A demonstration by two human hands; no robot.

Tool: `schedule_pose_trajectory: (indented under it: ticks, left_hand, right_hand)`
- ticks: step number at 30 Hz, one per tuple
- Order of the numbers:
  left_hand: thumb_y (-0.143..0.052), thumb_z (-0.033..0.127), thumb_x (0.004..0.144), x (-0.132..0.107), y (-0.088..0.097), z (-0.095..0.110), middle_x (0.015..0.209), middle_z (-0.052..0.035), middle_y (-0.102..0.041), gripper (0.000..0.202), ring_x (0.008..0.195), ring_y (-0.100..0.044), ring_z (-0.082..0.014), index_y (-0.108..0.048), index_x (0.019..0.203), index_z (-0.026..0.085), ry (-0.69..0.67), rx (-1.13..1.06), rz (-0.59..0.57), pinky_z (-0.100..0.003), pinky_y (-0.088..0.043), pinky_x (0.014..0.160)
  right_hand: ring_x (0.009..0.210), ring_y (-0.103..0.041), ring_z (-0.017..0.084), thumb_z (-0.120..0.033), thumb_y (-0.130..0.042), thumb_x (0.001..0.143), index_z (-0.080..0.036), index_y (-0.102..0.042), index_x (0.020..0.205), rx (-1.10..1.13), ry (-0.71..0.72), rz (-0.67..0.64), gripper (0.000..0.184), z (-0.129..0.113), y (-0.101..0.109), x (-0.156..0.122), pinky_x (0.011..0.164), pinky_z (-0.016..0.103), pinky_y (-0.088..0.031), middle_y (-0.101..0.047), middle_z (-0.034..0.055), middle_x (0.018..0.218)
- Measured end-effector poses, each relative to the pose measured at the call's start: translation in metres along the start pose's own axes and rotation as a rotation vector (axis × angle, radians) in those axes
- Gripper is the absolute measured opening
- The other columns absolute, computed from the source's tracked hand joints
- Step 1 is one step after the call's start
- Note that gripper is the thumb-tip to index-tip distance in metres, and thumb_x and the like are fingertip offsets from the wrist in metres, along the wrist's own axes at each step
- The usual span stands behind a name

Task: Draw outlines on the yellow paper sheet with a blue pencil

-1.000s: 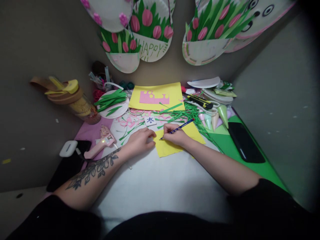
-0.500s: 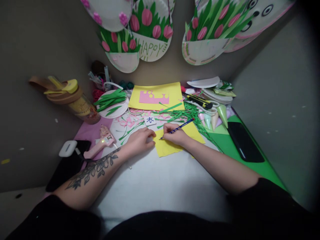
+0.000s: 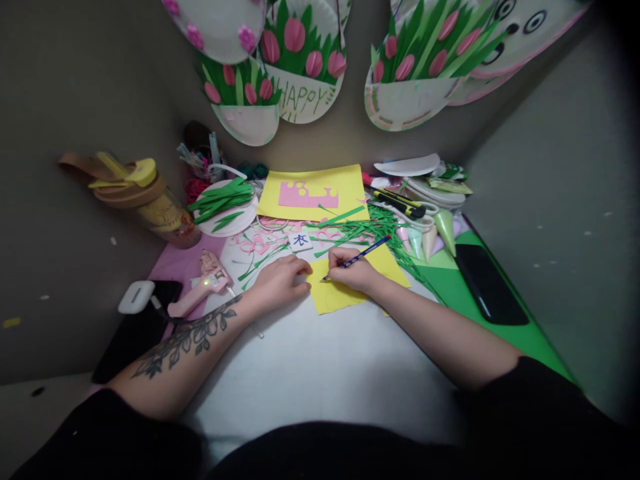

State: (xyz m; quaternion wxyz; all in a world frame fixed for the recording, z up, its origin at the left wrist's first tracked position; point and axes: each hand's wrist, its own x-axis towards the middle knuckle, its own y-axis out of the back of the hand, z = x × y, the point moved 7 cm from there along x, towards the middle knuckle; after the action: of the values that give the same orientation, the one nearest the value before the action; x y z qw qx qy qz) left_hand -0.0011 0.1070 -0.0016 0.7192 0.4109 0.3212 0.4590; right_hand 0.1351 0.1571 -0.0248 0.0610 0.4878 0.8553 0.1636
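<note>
My right hand (image 3: 351, 270) is closed around a dark blue patterned pencil (image 3: 367, 249) with a red end. The pencil's tip meets a sheet of yellow paper (image 3: 333, 299) on the white table surface. Part of that sheet lies hidden beneath my right hand. At the paper's left edge rests my left hand (image 3: 285, 280), fingers curved and thumb apart from them, its fingertips touching the edge. Just beyond the hands sits a small white square tile (image 3: 301, 241) with a dark blue mark.
Green paper strips (image 3: 370, 227) and pink scraps cover the far side. A pink glue gun (image 3: 203, 290) and a lidded tumbler (image 3: 160, 207) are at left. At right lie a black phone (image 3: 490, 283), scissors and piping bags (image 3: 445, 230). Paper-plate crafts (image 3: 307, 100) hang above.
The pencil tip has shifted very slightly down and right on the yellow paper, along with my right hand. My left hand stays in place.
</note>
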Motion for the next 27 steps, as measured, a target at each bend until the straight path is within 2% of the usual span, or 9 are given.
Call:
schedule_pose_trajectory:
  ticks: [9,13,17,20,27]
  left_hand:
    - [-0.051,0.031,0.077,0.000,0.000,0.000,0.100,-0.0036,-0.062,0.030,0.094,-0.058,-0.0213,-0.060,0.104,0.024,-0.012,0.017,0.006,-0.031,-0.045,0.080]
    - [-0.050,0.030,0.077,-0.001,0.000,0.001,0.099,-0.0037,-0.062,0.029,0.095,-0.058,-0.0214,-0.060,0.103,0.024,-0.016,0.016,0.011,-0.031,-0.045,0.080]
    - [-0.049,0.027,0.078,-0.001,0.001,0.001,0.100,-0.0040,-0.062,0.028,0.095,-0.057,-0.0213,-0.061,0.103,0.024,-0.012,0.006,0.027,-0.031,-0.045,0.081]
    - [-0.048,0.027,0.078,0.000,0.000,0.001,0.099,-0.0040,-0.062,0.028,0.094,-0.058,-0.0211,-0.062,0.102,0.024,-0.019,-0.004,0.036,-0.031,-0.046,0.081]
    - [-0.048,0.026,0.078,-0.001,0.001,0.001,0.099,-0.0040,-0.063,0.028,0.095,-0.057,-0.0209,-0.062,0.103,0.023,-0.010,0.006,0.035,-0.031,-0.046,0.082]
  right_hand:
    - [0.051,-0.035,0.009,-0.017,-0.056,0.058,-0.019,-0.043,0.053,-0.028,0.001,-0.023,0.013,0.000,-0.002,-0.001,0.048,0.022,-0.026,-0.041,-0.0059,0.051]
    - [0.051,-0.035,0.009,-0.018,-0.056,0.058,-0.019,-0.043,0.053,0.027,0.010,-0.040,0.014,0.000,-0.001,-0.001,0.048,0.022,-0.027,-0.041,-0.0060,0.051]
    - [0.054,-0.040,0.009,-0.018,-0.056,0.062,-0.019,-0.047,0.059,0.059,0.012,0.014,0.009,-0.008,0.002,-0.005,0.051,0.022,-0.031,-0.047,-0.0044,0.057]
    - [0.054,-0.042,0.010,-0.019,-0.057,0.064,-0.019,-0.050,0.064,0.019,-0.001,0.003,0.007,-0.014,-0.004,-0.010,0.051,0.022,-0.032,-0.049,-0.0040,0.059]
    - [0.052,-0.041,0.009,-0.023,-0.060,0.064,-0.019,-0.047,0.058,-0.075,-0.025,0.078,0.015,-0.010,-0.009,-0.014,0.049,0.022,-0.030,-0.047,-0.0046,0.054]
